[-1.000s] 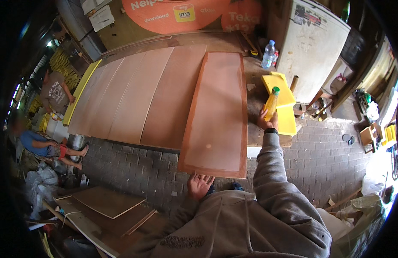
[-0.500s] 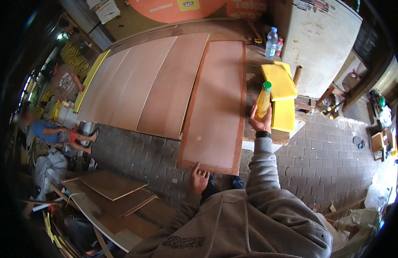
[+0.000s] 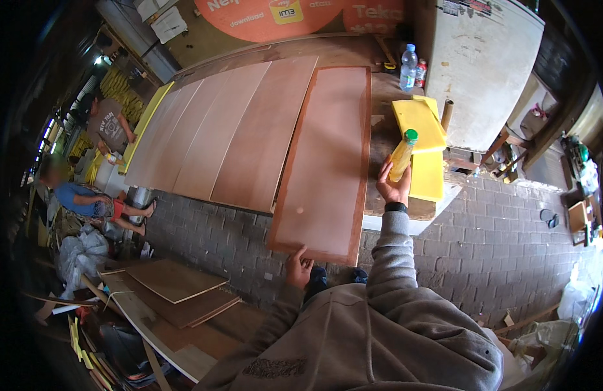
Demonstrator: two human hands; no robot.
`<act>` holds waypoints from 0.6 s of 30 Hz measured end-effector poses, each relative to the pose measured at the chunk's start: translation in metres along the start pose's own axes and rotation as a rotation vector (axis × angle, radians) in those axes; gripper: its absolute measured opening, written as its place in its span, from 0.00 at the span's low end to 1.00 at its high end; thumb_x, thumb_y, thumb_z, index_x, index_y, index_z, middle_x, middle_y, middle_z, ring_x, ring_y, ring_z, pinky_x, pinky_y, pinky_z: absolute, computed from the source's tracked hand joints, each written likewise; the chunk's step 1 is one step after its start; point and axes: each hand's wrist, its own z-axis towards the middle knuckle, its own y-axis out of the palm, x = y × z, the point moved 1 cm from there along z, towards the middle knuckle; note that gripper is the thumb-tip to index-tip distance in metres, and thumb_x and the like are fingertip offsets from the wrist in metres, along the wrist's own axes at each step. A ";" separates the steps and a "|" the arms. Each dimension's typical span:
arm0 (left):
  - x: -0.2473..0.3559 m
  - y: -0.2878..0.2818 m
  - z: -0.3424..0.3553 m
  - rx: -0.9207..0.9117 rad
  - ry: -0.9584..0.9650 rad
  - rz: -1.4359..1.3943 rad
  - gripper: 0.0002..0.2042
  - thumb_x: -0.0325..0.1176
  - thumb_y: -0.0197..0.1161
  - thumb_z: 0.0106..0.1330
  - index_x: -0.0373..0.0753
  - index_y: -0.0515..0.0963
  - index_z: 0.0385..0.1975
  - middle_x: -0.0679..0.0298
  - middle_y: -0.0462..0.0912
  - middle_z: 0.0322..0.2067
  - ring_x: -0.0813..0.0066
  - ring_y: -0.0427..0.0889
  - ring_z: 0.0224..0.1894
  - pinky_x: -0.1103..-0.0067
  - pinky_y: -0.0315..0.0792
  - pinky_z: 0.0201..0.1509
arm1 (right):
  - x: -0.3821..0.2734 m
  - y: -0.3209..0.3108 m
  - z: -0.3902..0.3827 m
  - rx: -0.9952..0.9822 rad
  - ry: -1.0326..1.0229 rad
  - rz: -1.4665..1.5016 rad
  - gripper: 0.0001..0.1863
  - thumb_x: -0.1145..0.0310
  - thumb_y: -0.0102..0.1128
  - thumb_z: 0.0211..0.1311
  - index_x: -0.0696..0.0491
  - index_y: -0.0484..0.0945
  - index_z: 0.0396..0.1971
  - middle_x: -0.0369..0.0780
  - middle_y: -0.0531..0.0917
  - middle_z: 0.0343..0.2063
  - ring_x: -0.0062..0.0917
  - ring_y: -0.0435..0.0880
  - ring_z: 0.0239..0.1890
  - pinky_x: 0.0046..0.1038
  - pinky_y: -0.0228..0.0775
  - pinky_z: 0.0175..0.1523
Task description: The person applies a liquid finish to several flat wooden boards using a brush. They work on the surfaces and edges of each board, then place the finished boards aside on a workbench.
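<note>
My right hand (image 3: 394, 189) is wrapped round a small clear bottle (image 3: 400, 161) of yellow liquid with a green cap. It leans to the right, just in front of some yellow foam-like blocks (image 3: 419, 130). At the near edge of a long, pale reddish-brown wooden panel (image 3: 324, 163) is my left hand (image 3: 299, 267); one finger lies over the edge and the others are curled beside it. A darker brown band runs along the panel's borders. Its near end juts out toward me past the bench.
More wooden panels (image 3: 204, 124) lie side by side leftward. A water bottle (image 3: 409, 68) and a red can (image 3: 420, 73) stand by a white fridge (image 3: 484, 72). Two people (image 3: 86, 199) are at the far left. Loose boards (image 3: 171, 280) lie at lower left.
The bottle has tipped further to the right in my right hand. The fingers of my left hand have curled more at the panel's edge. My view has shifted slightly.
</note>
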 end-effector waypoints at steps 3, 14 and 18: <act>0.016 0.032 -0.001 0.226 -0.220 -0.376 0.29 0.36 0.66 0.67 0.38 0.64 0.65 0.58 0.63 0.60 0.64 0.61 0.66 0.65 0.54 0.73 | -0.013 0.007 0.005 -0.027 -0.089 -0.063 0.28 0.53 0.72 0.59 0.56 0.78 0.53 0.46 0.84 0.46 0.34 0.85 0.47 0.27 0.86 0.47; 0.025 0.040 -0.004 0.204 -0.177 -0.274 0.33 0.39 0.68 0.66 0.36 0.61 0.67 0.55 0.60 0.64 0.59 0.57 0.70 0.61 0.51 0.76 | 0.006 0.001 -0.006 0.015 -0.162 -0.294 0.30 0.48 0.72 0.58 0.55 0.78 0.53 0.43 0.82 0.47 0.32 0.84 0.49 0.28 0.85 0.51; 0.028 0.051 -0.005 0.228 -0.214 -0.261 0.33 0.38 0.69 0.66 0.37 0.62 0.67 0.55 0.62 0.63 0.58 0.61 0.68 0.59 0.55 0.74 | 0.019 -0.002 -0.035 0.135 -0.098 -0.373 0.52 0.41 0.78 0.47 0.59 0.65 0.64 0.47 0.77 0.58 0.37 0.80 0.57 0.34 0.81 0.57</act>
